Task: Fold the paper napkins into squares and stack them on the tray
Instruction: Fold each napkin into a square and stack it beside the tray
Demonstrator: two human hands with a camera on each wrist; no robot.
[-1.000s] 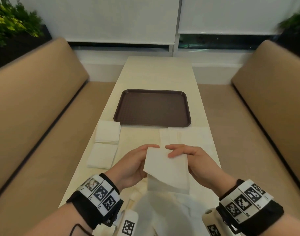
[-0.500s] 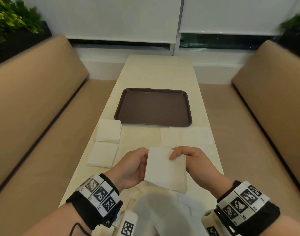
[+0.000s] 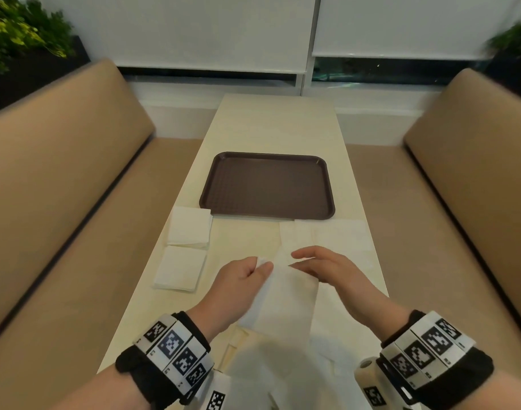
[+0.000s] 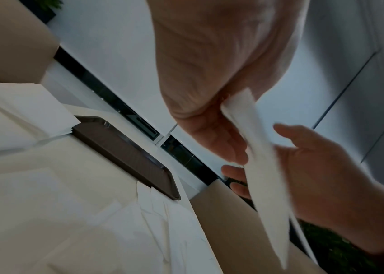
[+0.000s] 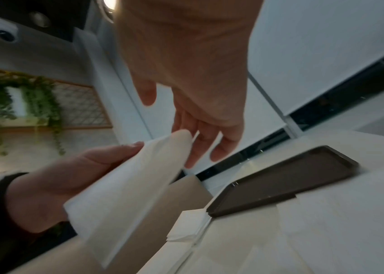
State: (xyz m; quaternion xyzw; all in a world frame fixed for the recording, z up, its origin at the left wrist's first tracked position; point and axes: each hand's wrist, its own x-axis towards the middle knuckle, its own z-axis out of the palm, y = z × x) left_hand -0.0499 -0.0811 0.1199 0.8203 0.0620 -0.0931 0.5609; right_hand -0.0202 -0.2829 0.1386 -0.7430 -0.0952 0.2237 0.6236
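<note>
White folded paper napkin (image 3: 286, 294) pinched at top corner by left hand (image 3: 238, 287) — right hand (image 3: 327, 269) beside it, fingers (image 3: 305, 253) extended, nothing held; brown plastic tray (image 3: 268, 184) left bare on counter (image 3: 278, 122).

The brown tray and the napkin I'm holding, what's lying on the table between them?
In the head view, flat unfolded napkins lie on the table between the tray and the held napkin; no other objects.

Head down; wrists upward, close; share tray (image 3: 266, 184).
</note>
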